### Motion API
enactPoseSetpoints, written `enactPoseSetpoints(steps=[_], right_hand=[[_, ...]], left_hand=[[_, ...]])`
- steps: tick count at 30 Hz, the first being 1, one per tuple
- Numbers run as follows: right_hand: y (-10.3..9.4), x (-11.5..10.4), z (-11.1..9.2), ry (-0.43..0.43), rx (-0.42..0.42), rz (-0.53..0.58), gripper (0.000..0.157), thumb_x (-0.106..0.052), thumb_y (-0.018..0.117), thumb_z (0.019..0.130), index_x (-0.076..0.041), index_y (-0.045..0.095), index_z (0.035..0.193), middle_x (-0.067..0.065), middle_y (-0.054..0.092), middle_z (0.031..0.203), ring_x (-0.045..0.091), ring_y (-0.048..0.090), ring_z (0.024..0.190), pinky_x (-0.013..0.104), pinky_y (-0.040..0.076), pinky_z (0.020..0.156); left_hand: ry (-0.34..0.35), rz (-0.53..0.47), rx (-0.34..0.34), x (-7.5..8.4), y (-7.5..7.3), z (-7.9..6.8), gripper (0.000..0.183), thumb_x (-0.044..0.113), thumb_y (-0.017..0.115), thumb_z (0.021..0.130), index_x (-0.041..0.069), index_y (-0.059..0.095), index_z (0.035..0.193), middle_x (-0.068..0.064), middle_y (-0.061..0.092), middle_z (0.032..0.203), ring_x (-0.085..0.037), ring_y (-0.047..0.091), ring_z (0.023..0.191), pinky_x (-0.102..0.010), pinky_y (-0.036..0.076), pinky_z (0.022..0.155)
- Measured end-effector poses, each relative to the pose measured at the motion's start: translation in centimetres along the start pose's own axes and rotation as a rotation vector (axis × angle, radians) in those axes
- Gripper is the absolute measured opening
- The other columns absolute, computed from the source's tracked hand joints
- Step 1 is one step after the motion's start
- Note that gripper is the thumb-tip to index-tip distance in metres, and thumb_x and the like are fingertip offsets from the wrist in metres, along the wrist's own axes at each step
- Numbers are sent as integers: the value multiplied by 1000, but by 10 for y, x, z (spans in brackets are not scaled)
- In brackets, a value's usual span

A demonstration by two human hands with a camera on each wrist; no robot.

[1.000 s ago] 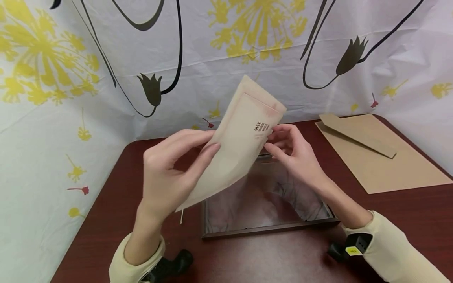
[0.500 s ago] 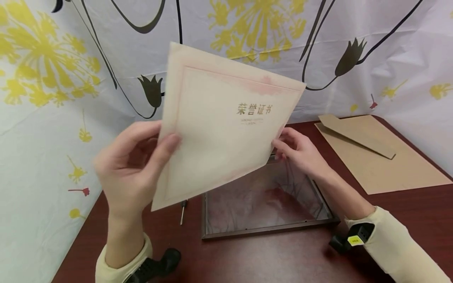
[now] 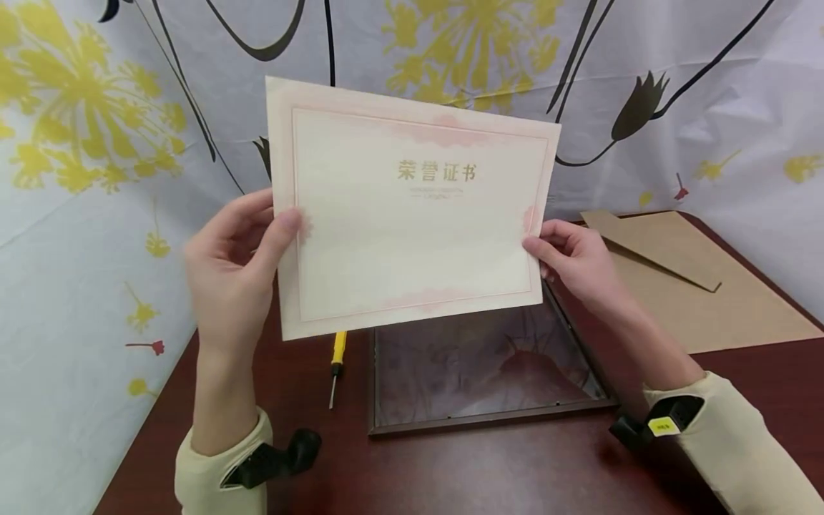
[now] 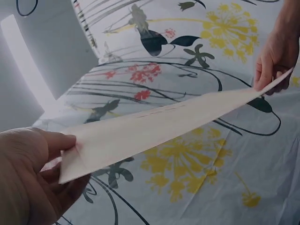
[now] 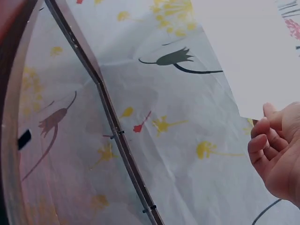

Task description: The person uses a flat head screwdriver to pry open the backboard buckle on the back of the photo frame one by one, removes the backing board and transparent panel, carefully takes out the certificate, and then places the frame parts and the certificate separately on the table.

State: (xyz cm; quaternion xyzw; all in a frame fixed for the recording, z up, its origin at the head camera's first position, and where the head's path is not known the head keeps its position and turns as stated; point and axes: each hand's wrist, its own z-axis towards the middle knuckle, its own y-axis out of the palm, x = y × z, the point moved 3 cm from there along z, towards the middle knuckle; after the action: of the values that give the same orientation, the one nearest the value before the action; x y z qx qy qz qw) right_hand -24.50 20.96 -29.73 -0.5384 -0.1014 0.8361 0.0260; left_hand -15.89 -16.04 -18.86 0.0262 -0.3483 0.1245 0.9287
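A cream certificate [image 3: 412,247] with a pink border and gold Chinese lettering is held up, printed side toward me. My left hand [image 3: 234,265] pinches its left edge, thumb on the front and fingers behind. At the opposite edge, my right hand [image 3: 582,268] pinches it the same way. The left wrist view shows the sheet [image 4: 140,129] stretched between both hands with a slight bend. Below it on the table lies a dark picture frame [image 3: 496,418] with a glossy pane, its far part hidden by the certificate.
A yellow-handled screwdriver [image 3: 337,357] lies left of the frame. On the right is a brown backing board [image 3: 727,315] with a stand flap [image 3: 650,250] raised from it. A flower-printed white sheet [image 3: 721,129] hangs behind the dark red table [image 3: 502,472].
The certificate has turned from a steep, curved angle to face me nearly flat. My left hand has moved left with its edge, my right hand slightly right. The screwdriver's handle has come into sight.
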Motion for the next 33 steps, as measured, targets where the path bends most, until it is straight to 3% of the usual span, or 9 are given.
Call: enactPoseSetpoints(steps=[2, 5, 9, 12, 16, 22, 28, 33], right_hand=[[-4, 2, 1, 18, 32, 19, 19, -16, 69, 98, 3, 67, 100, 0, 60, 70, 15, 48, 58, 24, 39, 48], [-9, 6, 4, 42, 79, 43, 18, -16, 69, 97, 1, 68, 97, -1, 57, 67, 16, 45, 56, 26, 35, 47], [-15, 12, 7, 76, 105, 50, 15, -18, 70, 97, -3, 69, 95, -3, 57, 65, 16, 46, 56, 25, 36, 47], [-19, 16, 9, 103, 107, 6, 17, -21, 70, 97, -3, 70, 97, -4, 59, 68, 15, 47, 57, 25, 38, 48], [-24, 27, 11, 164, 63, -152, 31, -28, 69, 98, 2, 66, 104, 0, 59, 70, 17, 50, 58, 28, 42, 49], [-28, 48, 11, 243, -113, -416, 39, -38, 64, 100, 1, 63, 107, 9, 59, 74, 20, 55, 64, 30, 45, 54], [-31, 65, 13, 210, -199, -590, 35, -34, 63, 101, 0, 67, 108, 11, 63, 88, 23, 53, 74, 30, 41, 61], [-34, 74, 14, 162, -213, -619, 29, -27, 64, 101, 1, 69, 105, 10, 65, 92, 24, 48, 82, 29, 37, 69]], left_hand=[[-111, 47, -66, -10, -1, 2, 23, 11, 75, 92, -3, 74, 110, -8, 72, 90, -20, 66, 77, -23, 54, 68], [-288, 125, -218, -28, -3, 4, 30, 18, 71, 96, -2, 71, 118, -10, 70, 101, -21, 66, 87, -24, 55, 75], [-431, 176, -388, -54, -3, 5, 36, 19, 69, 98, -4, 66, 125, -15, 67, 109, -20, 65, 91, -24, 54, 79], [-482, 179, -439, -74, 0, 5, 34, 16, 70, 97, -6, 66, 122, -18, 67, 106, -20, 66, 86, -25, 54, 77], [-546, 196, -477, -103, 7, 0, 29, 16, 70, 97, -7, 68, 113, -18, 69, 101, -21, 65, 82, -26, 54, 74], [-667, 250, -589, -144, 21, -13, 24, 11, 67, 98, -7, 67, 114, -21, 69, 104, -26, 65, 83, -33, 57, 77], [-741, 289, -654, -169, 38, -31, 24, 11, 67, 97, -6, 66, 115, -20, 68, 103, -36, 66, 88, -53, 53, 89], [-762, 343, -677, -181, 47, -41, 24, 15, 66, 99, -2, 65, 116, -17, 65, 109, -39, 60, 100, -48, 50, 87]])
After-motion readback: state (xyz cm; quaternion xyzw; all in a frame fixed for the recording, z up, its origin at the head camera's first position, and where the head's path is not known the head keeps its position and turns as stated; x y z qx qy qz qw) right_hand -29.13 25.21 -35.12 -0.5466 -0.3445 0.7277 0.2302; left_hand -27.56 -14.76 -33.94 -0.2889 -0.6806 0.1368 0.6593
